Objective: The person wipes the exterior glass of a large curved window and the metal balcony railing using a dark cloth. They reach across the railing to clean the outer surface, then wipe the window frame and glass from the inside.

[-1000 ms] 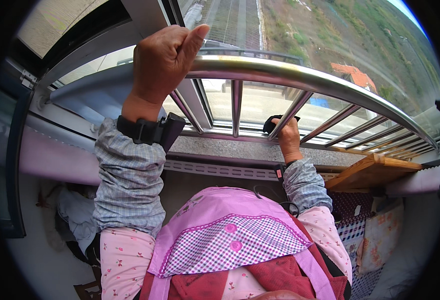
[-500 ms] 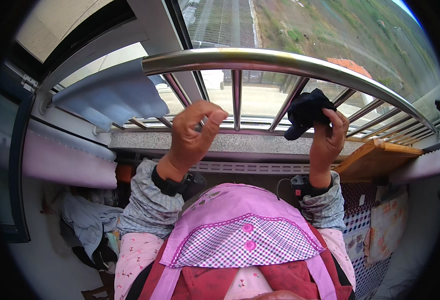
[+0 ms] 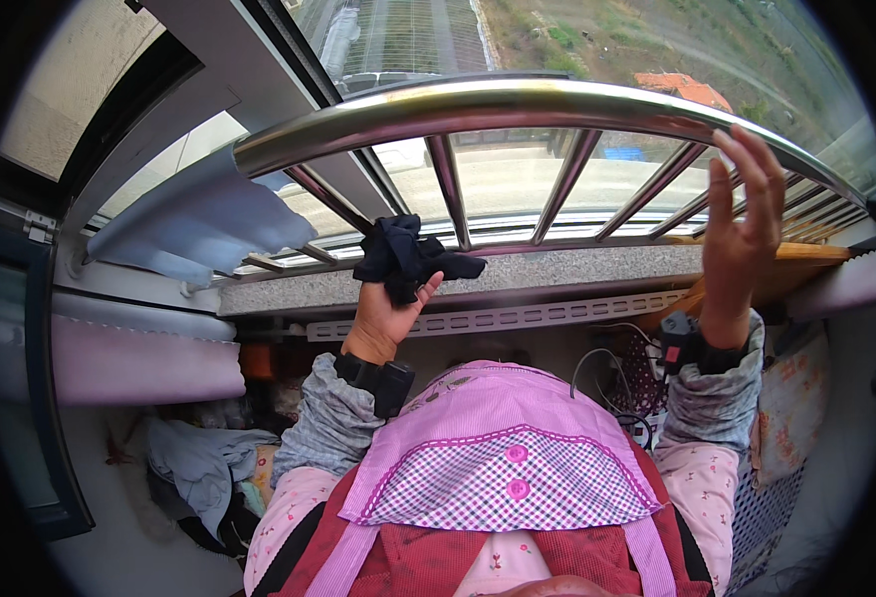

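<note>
Between the dark cloth (image 3: 398, 254) and window frame (image 3: 264, 60) stands a metal railing (image 3: 518, 105).

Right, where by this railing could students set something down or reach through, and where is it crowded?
The stone sill shows bare between the dark cloth in the left hand and the wooden board. One might reach between the railing bars. It is crowded at lower left, with heaped cloths.

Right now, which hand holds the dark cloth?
The left hand: the dark cloth is bunched in it, while the right hand, open by the railing, holds no cloth.
</note>
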`<state>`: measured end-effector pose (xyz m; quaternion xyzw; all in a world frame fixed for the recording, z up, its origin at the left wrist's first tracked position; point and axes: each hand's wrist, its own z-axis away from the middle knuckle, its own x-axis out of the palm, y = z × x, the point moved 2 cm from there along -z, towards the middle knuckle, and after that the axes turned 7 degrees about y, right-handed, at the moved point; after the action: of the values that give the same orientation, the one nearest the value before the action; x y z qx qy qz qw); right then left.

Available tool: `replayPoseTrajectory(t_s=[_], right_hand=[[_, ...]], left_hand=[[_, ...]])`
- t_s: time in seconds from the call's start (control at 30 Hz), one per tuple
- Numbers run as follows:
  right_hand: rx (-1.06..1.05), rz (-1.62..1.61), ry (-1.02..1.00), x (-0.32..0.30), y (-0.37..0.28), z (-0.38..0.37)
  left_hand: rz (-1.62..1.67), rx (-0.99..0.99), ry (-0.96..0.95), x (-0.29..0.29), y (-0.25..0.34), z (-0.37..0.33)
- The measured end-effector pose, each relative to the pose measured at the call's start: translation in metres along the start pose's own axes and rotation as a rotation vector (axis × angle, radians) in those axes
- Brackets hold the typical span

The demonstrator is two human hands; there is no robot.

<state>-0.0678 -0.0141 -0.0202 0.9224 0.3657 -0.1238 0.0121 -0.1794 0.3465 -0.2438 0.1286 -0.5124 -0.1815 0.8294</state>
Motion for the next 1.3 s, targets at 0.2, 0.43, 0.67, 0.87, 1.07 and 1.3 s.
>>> replayPoseTrajectory(t_s=[0.2,0.43,0.67,0.87,1.07,1.3], right_hand=[[0.140,0.029,-0.072,0.028,0.109,-0.064],[0.331,0.054,-0.143,0.044,0.136,-0.042],[0.321,0.048,-0.117,0.043,0.122,-0.048],[0.242,0.031,-0.097,0.040,0.117,-0.044],[0.107,0.014,-0.036,0.042,0.115,-0.042],[0.172,0.037,-0.066,0.040,0.111,-0.045]], left_hand=[[-0.024,0.070,-0.082,0.019,0.002,-0.057],[-0.591,-0.022,-0.175,0.055,0.004,-0.107],[-0.826,0.023,-0.533,0.100,0.007,-0.108],[-0.513,0.264,-0.538,0.072,0.031,-0.101],[-0.090,0.400,-0.041,0.008,0.041,-0.084],[-0.577,0.168,-0.001,0.053,-0.009,-0.113]])
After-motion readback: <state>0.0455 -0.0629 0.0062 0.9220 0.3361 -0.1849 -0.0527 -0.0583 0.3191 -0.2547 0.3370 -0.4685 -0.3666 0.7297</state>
